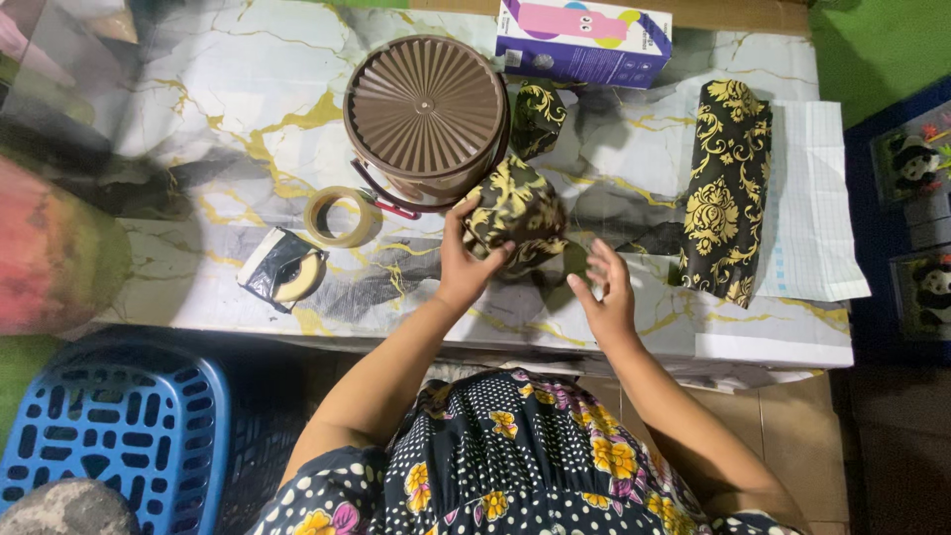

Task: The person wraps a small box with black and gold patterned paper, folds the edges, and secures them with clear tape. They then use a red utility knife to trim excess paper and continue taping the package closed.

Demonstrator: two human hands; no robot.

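My left hand [462, 266] grips a small box wrapped in black paper with gold flowers [514, 212], holding it at its left and lower side just above the marble-patterned table [198, 129]. My right hand [605, 293] hovers open just right of the box, fingers spread, not touching it. A roll of the same black-and-gold paper [725, 188] lies to the right on a white sheet [812, 198]. A second small wrapped piece [538, 116] sits behind the box.
A brown round ribbed container lid [426, 107] stands behind the box, with red-handled scissors [391, 206] under it. A clear tape roll [342, 216] and a tape dispenser [284, 267] lie left. A purple carton [582, 40] is at the back. A blue plastic basket [119, 416] sits lower left.
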